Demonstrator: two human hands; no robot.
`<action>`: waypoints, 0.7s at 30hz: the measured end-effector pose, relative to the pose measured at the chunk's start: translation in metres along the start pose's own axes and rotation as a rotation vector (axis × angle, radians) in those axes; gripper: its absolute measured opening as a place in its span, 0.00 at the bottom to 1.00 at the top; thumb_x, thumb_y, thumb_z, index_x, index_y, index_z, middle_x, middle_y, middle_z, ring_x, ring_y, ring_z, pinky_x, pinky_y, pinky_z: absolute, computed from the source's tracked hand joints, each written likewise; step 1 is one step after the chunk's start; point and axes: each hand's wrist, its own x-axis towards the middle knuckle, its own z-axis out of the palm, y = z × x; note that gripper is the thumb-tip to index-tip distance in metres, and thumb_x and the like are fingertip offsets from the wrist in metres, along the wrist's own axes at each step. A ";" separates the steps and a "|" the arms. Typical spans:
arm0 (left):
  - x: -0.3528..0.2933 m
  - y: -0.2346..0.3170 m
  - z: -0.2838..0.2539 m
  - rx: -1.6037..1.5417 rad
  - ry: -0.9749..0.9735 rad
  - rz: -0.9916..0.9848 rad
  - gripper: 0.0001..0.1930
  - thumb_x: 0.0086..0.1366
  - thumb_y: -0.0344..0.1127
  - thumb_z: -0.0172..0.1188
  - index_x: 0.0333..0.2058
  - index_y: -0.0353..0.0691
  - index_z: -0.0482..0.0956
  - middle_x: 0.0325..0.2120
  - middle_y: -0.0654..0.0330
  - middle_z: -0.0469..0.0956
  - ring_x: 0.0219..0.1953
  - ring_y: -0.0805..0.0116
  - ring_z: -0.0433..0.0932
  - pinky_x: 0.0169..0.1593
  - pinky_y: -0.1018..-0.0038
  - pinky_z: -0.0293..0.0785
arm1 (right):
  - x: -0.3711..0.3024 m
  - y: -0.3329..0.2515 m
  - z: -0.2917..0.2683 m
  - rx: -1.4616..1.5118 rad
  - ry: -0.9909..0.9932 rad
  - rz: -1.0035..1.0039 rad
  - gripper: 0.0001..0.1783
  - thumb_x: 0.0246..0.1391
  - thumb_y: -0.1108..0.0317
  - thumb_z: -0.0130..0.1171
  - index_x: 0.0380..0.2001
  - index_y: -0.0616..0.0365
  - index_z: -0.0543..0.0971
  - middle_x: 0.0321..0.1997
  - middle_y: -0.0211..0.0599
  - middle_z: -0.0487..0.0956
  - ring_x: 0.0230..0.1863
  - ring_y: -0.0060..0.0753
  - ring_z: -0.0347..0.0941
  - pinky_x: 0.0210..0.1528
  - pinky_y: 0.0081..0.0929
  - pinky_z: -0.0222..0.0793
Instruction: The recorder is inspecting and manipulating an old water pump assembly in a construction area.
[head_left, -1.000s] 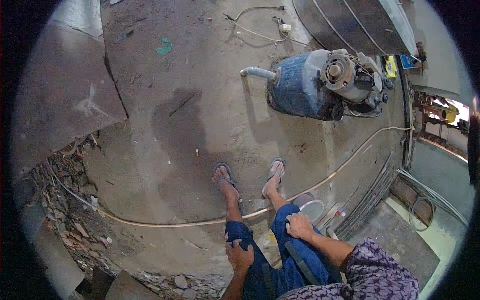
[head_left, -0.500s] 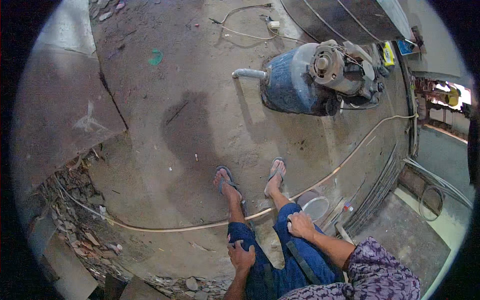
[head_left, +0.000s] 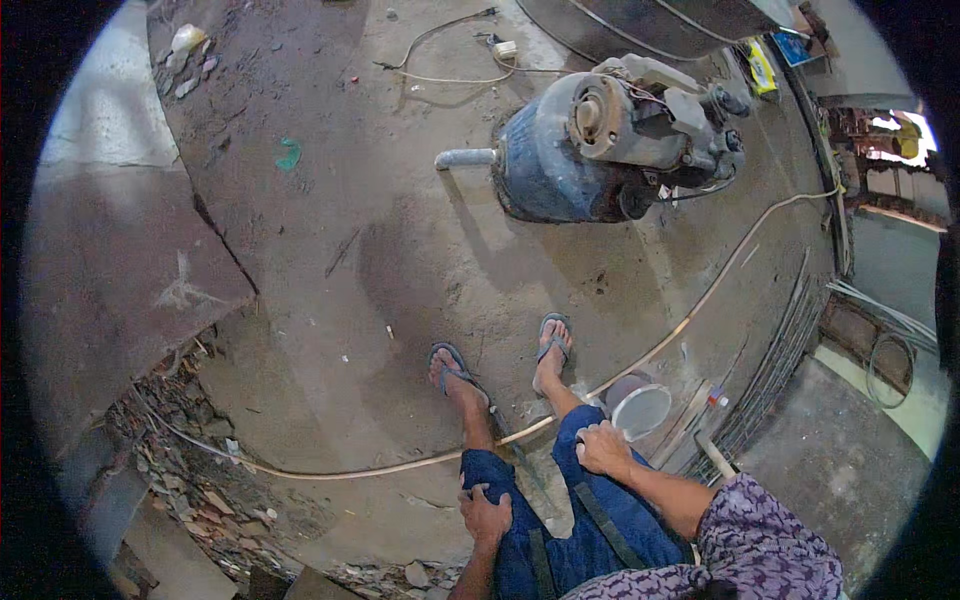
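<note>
My left hand point(head_left: 487, 515) rests on my left knee, over the blue trouser leg point(head_left: 488, 468), with its fingers apart and nothing in it. On the other knee lies my right hand point(head_left: 604, 448), its fingers bent over the blue cloth; it appears to hold nothing. Just right of that knee stands a round bucket point(head_left: 641, 408) with a pale top. Past my feet in grey flip-flops point(head_left: 553, 345), a blue drum-shaped machine point(head_left: 545, 150) stands on the floor. It carries a dusty motor point(head_left: 592, 115) and a grey pipe point(head_left: 465, 158) sticking out at the left.
A pale hose point(head_left: 375, 471) curves across the floor, passing by my legs. Broken rubble point(head_left: 205, 490) lies at the lower left, below a large slab point(head_left: 120, 240). Thin metal rods point(head_left: 765, 365) are bundled at the right. A cable point(head_left: 450, 78) lies at the far side.
The view has shifted slightly, so the machine appears further left and higher. Both hands have stayed on my knees, and my feet have not visibly moved.
</note>
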 end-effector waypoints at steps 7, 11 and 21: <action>-0.003 0.010 0.005 0.081 0.108 -0.019 0.29 0.54 0.46 0.67 0.53 0.41 0.73 0.55 0.42 0.64 0.58 0.40 0.68 0.60 0.52 0.68 | -0.003 0.017 0.004 0.113 0.007 0.026 0.18 0.55 0.55 0.55 0.44 0.53 0.83 0.45 0.45 0.82 0.53 0.50 0.73 0.54 0.52 0.67; -0.003 0.013 0.009 0.092 0.057 0.029 0.29 0.54 0.46 0.67 0.53 0.41 0.73 0.54 0.43 0.65 0.57 0.40 0.69 0.60 0.52 0.69 | -0.005 0.028 0.011 0.227 0.046 -0.064 0.18 0.55 0.57 0.55 0.45 0.53 0.82 0.45 0.46 0.81 0.53 0.50 0.73 0.55 0.55 0.66; 0.003 0.037 -0.003 0.286 0.106 0.161 0.26 0.56 0.46 0.67 0.50 0.37 0.76 0.52 0.41 0.71 0.55 0.41 0.72 0.60 0.55 0.69 | -0.016 0.056 0.011 0.492 0.059 0.059 0.16 0.55 0.59 0.55 0.43 0.53 0.82 0.48 0.44 0.81 0.55 0.50 0.71 0.57 0.54 0.64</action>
